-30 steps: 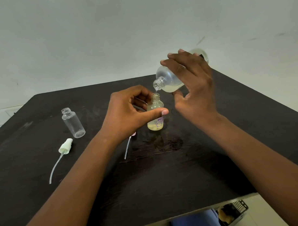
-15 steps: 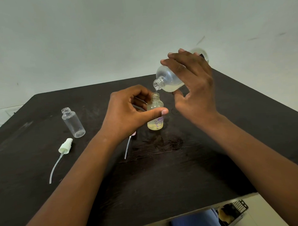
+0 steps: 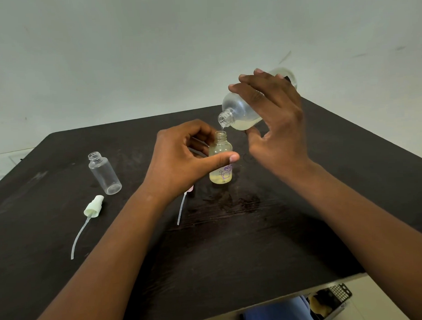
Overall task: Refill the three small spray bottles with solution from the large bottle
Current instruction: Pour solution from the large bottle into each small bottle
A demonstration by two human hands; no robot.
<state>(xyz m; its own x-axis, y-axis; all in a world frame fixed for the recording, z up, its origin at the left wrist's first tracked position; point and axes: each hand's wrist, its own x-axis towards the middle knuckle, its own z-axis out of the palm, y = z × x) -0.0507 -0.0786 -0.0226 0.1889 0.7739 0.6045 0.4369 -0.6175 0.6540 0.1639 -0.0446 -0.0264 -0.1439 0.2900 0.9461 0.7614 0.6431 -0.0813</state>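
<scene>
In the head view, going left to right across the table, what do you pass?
White spray pump with its tube → empty clear small bottle → pink pump's tube → left hand → partly filled small bottle it grips → large bottle, tilted above it → right hand holding that.

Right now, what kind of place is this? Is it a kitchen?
Probably not a kitchen. It looks like a plain room, maybe at home: a bare pale wall, one dark table, and no sink or stove in view. A phone lies below the table's edge.
</scene>
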